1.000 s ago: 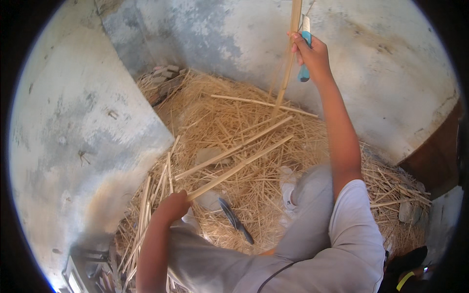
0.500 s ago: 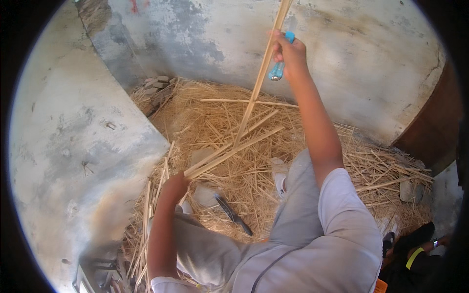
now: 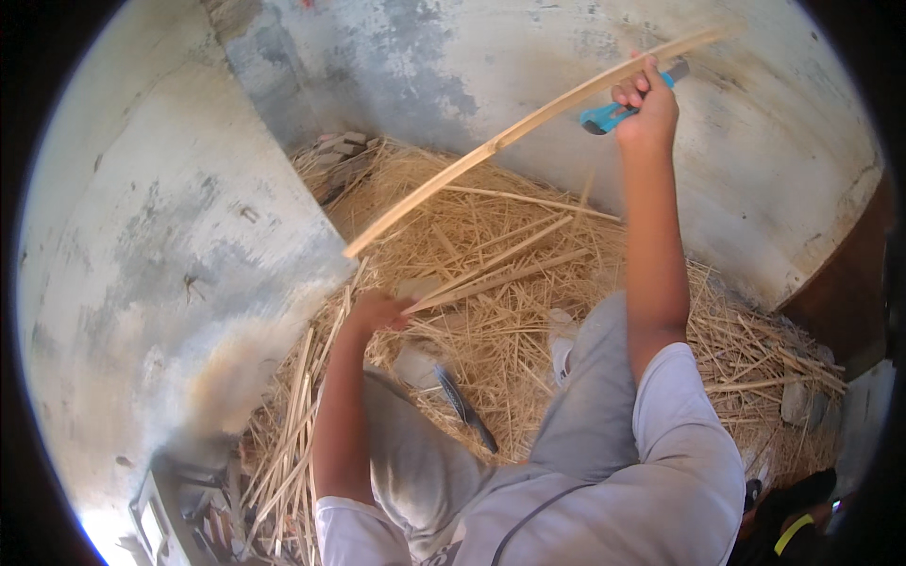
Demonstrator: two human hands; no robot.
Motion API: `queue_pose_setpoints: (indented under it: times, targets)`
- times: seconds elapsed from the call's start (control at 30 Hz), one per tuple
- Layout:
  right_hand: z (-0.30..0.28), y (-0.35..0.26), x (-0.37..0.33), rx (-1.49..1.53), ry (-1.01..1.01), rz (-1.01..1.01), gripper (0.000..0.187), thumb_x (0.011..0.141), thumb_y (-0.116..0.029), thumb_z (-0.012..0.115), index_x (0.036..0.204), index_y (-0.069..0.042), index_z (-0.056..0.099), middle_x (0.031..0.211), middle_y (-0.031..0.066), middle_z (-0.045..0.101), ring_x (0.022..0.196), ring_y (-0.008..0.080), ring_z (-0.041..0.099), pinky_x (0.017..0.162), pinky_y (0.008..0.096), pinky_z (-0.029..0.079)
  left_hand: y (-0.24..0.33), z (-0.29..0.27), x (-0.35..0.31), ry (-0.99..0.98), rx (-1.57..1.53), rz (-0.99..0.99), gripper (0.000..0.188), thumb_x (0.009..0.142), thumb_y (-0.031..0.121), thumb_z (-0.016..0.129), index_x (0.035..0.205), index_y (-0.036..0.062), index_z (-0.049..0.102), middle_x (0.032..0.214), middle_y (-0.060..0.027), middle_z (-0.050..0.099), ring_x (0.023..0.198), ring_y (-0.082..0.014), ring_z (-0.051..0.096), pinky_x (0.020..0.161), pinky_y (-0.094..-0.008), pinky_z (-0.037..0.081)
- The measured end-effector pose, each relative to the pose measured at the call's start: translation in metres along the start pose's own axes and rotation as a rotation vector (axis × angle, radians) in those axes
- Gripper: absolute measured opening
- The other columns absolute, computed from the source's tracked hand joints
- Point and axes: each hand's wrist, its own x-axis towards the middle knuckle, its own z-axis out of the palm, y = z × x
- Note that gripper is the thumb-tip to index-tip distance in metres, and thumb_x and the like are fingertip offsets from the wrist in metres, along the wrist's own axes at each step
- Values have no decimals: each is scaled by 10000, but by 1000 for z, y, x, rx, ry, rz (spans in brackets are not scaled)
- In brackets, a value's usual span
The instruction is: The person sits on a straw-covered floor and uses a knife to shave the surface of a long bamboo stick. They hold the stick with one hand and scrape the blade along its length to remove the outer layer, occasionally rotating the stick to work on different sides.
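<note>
Raised at the upper right, my right hand (image 3: 647, 111) is closed around a blue utility knife (image 3: 604, 119) and one long pale bamboo or wood strip (image 3: 495, 146). That strip slants down to the left, its lower end in the air above my left hand (image 3: 379, 311). A few thin strips (image 3: 514, 255) fan out to the right from my left hand's closed, slightly blurred fingers. Between my legs lies a dark, slim tool (image 3: 462, 407), apart from both hands.
Straw-like shavings and strips (image 3: 528, 368) cover the floor. A plastered wall (image 3: 528, 75) rises in front, and a slanting pale slab (image 3: 189, 236) stands at the left. Loose long strips (image 3: 297, 424) lie beside it. A grey metal frame (image 3: 160, 519) sits lower left; dark footwear is lower right.
My right hand has moved up and right, swinging its strip from steep to a shallow slant and lifting its lower end off the pile. My left hand still holds its strips. The view has shifted slightly.
</note>
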Motion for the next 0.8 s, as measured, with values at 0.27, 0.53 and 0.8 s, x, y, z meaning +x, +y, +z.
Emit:
queue_pose_setpoints:
  times: [0.27,0.53,0.8]
  targets:
    - [-37,88,6,116,130,547,198,1025,-142,530,1128,27,545,640,-42,392,482,65,347,486,241,336,59,-3,-108,561,-1320,961,600,1004,362,568,1442,7,363,1221,-192,659,1254,-320,555,1038,-431,429]
    - [-131,256,-135,-1258,-674,1170,267,930,-225,649,914,34,585,716,117,607,497,159,512,424,336,424,-32,-26,-172,1091,-1772,1034,448,1081,303,383,666,153,302,570,8,224,551,-159,245,629,-362,347]
    - [-259,322,-270,-1950,-1497,355,380,877,-92,612,1212,71,537,1047,271,679,877,346,704,721,460,547,-80,-30,-212,1348,-1289,804,506,1036,273,524,636,188,225,556,33,148,536,-112,154,521,-310,151]
